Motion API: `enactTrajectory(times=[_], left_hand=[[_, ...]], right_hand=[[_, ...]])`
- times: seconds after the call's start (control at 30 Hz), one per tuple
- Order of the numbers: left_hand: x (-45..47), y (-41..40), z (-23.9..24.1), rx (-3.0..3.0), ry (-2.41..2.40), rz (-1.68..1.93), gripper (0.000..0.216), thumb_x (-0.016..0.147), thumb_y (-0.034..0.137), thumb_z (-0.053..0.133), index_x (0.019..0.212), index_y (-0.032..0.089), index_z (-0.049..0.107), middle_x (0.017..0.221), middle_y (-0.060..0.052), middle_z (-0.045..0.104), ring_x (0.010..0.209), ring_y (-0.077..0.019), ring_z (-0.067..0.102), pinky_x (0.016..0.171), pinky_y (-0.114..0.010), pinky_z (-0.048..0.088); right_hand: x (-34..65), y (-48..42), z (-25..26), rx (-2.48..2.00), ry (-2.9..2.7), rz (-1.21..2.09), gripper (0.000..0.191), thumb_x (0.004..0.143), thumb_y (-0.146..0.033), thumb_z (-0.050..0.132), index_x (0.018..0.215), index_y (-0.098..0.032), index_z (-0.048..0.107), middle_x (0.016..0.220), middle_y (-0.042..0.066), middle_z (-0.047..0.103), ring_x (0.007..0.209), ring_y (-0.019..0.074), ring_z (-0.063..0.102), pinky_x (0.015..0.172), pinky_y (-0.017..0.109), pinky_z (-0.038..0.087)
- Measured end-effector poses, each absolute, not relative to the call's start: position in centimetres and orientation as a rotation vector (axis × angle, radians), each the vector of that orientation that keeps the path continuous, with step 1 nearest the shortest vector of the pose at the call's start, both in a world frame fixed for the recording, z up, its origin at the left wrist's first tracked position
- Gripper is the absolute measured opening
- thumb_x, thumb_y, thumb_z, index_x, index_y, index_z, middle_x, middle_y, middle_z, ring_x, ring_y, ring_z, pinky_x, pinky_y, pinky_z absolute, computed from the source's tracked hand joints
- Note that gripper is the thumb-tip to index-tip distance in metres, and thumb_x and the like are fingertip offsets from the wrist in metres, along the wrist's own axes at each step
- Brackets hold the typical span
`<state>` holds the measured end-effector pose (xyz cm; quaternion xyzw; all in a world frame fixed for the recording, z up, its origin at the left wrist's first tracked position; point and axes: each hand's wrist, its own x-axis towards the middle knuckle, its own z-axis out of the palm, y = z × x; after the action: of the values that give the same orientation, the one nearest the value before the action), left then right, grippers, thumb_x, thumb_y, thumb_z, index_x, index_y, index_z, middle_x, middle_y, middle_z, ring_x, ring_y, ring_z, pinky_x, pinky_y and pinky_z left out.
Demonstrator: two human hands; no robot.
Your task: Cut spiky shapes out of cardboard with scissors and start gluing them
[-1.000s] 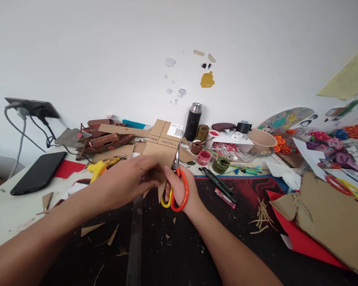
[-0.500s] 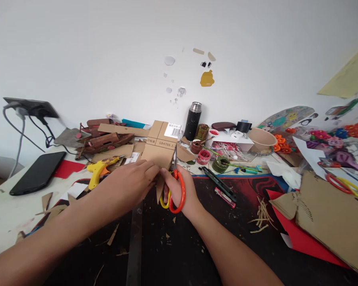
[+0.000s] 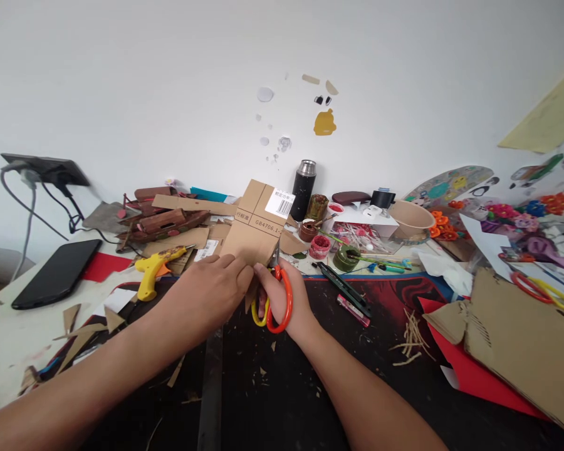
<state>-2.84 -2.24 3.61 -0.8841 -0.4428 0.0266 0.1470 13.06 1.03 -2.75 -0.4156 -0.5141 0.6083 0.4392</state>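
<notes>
A brown piece of cardboard [image 3: 251, 235] with printed lines, lettering and a white barcode label is held up over the dark mat, tilted to the right. My left hand [image 3: 223, 282] grips its lower edge, fingers closed on it. In my right hand [image 3: 291, 297] are scissors [image 3: 286, 307] with one orange-red and one yellow handle loop. Their blades point up and away from me along the cardboard's right edge and are partly hidden by it. The thumb of my right hand lies close to my left fingertips.
A metal ruler [image 3: 211, 388] lies on the dark mat [image 3: 282, 407] among scraps. Left are a yellow glue gun [image 3: 153, 272] and a phone [image 3: 56, 274]. Behind stand a black thermos [image 3: 303, 191] and paint jars [image 3: 319, 247]. Right are a utility knife [image 3: 343, 288] and a cardboard sheet [image 3: 526, 344].
The cardboard has turned clockwise, its top now leaning further right toward the thermos. My left hand has turned slightly with it; the scissors have stayed nearly in place.
</notes>
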Motion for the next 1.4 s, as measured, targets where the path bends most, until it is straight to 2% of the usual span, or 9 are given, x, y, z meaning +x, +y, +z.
enactTrajectory(times=[0.13, 0.37, 0.67, 0.8, 0.9, 1.0, 1.1, 1.27, 1.4], left_hand=[[-3.2, -1.8, 3.4, -2.577, -1.350, -0.016, 0.013, 0.096, 0.011, 0.062, 0.102, 0.015, 0.073, 0.095, -0.014, 0.074, 0.087, -0.0324, 0.072, 0.071, -0.041, 0.053], [-4.2, -0.7, 3.2, -2.637, -1.660, -0.271, 0.006, 0.091, 0.022, 0.062, 0.088, 0.021, 0.067, 0.080, -0.006, 0.072, 0.068, -0.0248, 0.067, 0.063, -0.034, 0.043], [-7.0, 0.6, 5.1, -2.522, -1.994, -0.976, 0.021, 0.092, 0.043, 0.059, 0.089, 0.024, 0.067, 0.077, -0.002, 0.074, 0.064, -0.0200, 0.065, 0.062, -0.031, 0.044], [-9.1, 2.3, 4.7, -2.353, -2.219, -0.943, 0.030, 0.091, 0.053, 0.059, 0.089, 0.024, 0.067, 0.072, -0.003, 0.076, 0.060, -0.0240, 0.068, 0.060, -0.033, 0.045], [-9.8, 3.3, 3.4, -2.346, -2.184, -0.747, 0.032, 0.094, 0.049, 0.052, 0.089, 0.024, 0.072, 0.079, -0.008, 0.080, 0.071, -0.0303, 0.073, 0.069, -0.038, 0.049], [-9.6, 3.7, 2.7, -2.432, -2.104, -0.795, 0.035, 0.095, 0.041, 0.047, 0.104, 0.023, 0.077, 0.104, -0.012, 0.084, 0.097, -0.0339, 0.077, 0.086, -0.040, 0.054], [-9.0, 3.4, 2.8, -2.565, -2.143, -0.896, 0.042, 0.097, 0.051, 0.051, 0.115, 0.022, 0.076, 0.110, -0.012, 0.083, 0.093, -0.0318, 0.077, 0.083, -0.039, 0.056], [-8.0, 2.7, 2.9, -2.883, -2.095, -1.021, 0.041, 0.097, 0.061, 0.060, 0.091, 0.022, 0.071, 0.089, -0.006, 0.076, 0.078, -0.0243, 0.072, 0.072, -0.033, 0.056], [-7.0, 2.4, 3.0, -2.924, -2.307, -1.509, 0.039, 0.087, 0.059, 0.077, 0.098, 0.022, 0.071, 0.094, -0.008, 0.077, 0.078, -0.0248, 0.073, 0.067, -0.033, 0.059]], right_hand=[[13.1, 1.0, -2.6, -1.020, -1.275, 1.514, 0.043, 0.088, -0.061, 0.074, 0.085, -0.026, 0.051, 0.044, -0.010, 0.051, 0.030, 0.0143, 0.049, 0.031, 0.023, 0.043], [13.2, 1.1, -2.4, -1.004, -1.195, 1.545, 0.043, 0.085, -0.061, 0.075, 0.085, -0.026, 0.050, 0.046, -0.011, 0.053, 0.031, 0.0133, 0.050, 0.030, 0.021, 0.041], [13.4, 1.9, -3.1, -0.986, -1.038, 1.611, 0.044, 0.078, -0.060, 0.079, 0.084, -0.025, 0.053, 0.045, -0.009, 0.053, 0.030, 0.0134, 0.049, 0.031, 0.022, 0.041], [13.4, 2.0, -3.2, -0.983, -1.040, 1.587, 0.045, 0.078, -0.060, 0.080, 0.080, -0.024, 0.054, 0.044, -0.008, 0.053, 0.030, 0.0132, 0.049, 0.031, 0.021, 0.037], [13.4, 2.0, -3.4, -0.985, -1.044, 1.589, 0.046, 0.077, -0.061, 0.081, 0.078, -0.024, 0.053, 0.043, -0.008, 0.051, 0.029, 0.0131, 0.049, 0.031, 0.021, 0.038], [13.4, 2.0, -3.4, -0.977, -1.044, 1.584, 0.045, 0.079, -0.061, 0.080, 0.078, -0.023, 0.054, 0.044, -0.008, 0.053, 0.030, 0.0127, 0.049, 0.031, 0.021, 0.039], [13.4, 1.9, -3.4, -0.982, -1.045, 1.587, 0.047, 0.079, -0.063, 0.079, 0.077, -0.023, 0.055, 0.045, -0.007, 0.054, 0.030, 0.0126, 0.050, 0.031, 0.021, 0.038], [13.4, 1.9, -3.3, -0.978, -1.041, 1.582, 0.047, 0.079, -0.062, 0.080, 0.078, -0.023, 0.055, 0.045, -0.008, 0.053, 0.030, 0.0119, 0.049, 0.031, 0.020, 0.038], [13.5, 1.9, -3.3, -0.943, -1.036, 1.610, 0.047, 0.081, -0.063, 0.079, 0.079, -0.023, 0.054, 0.045, -0.008, 0.054, 0.030, 0.0121, 0.050, 0.031, 0.020, 0.039]])
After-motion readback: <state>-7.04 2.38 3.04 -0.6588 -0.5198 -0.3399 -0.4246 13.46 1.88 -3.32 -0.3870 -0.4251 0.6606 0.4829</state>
